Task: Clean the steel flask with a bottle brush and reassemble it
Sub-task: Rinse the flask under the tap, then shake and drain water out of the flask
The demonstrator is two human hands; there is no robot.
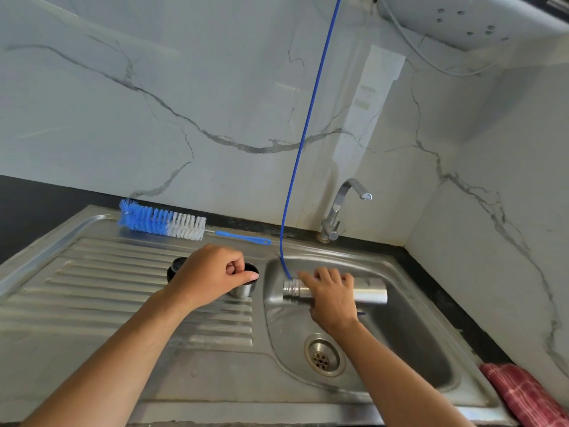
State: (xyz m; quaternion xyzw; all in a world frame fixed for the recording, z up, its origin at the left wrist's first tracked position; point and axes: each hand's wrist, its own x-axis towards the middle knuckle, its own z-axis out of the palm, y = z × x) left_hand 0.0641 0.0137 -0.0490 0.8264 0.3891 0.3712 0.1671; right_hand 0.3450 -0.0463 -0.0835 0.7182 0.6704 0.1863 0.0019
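Flask [369,292]: lies on its side in the sink [409,334] basin, near the basin's far-left corner. Its long axis runs left to right; the threaded neck points left toward the drainboard, the base points right.
Right hand [331,295]: rests over the middle of the flask, fingers curled over the top of the body and holding it. The neck sticks out to the left of the hand, the base to the right.
Left hand [215,275]: over the drainboard, just left of the basin edge, fingers curled and thumb pinched onto the rim of a small steel cup [243,290] that stands open side up.
Cap [176,268]: a dark round piece just behind the left wrist on the drainboard; partly hidden, so I cannot tell more.
Brush [163,221]: lies along the far edge of the drainboard, blue and white bristles to the left, blue handle pointing right toward the tap [338,208]. Neither hand touches it.
Key relation: the flask's open neck faces the left hand, which is also the hand nearer the brush; the brush lies beyond that hand, toward the far edge.
Judged step: the flask looks taken apart, with scrubbing not yet begun.
Next move needs: the left hand to let go of the cup, fetch the brush and feed it into the neck while the right steadies the body.
Other: a blue cord [308,118] hangs down into the basin beside the neck; a red cloth [523,392] sits at the near-right corner.
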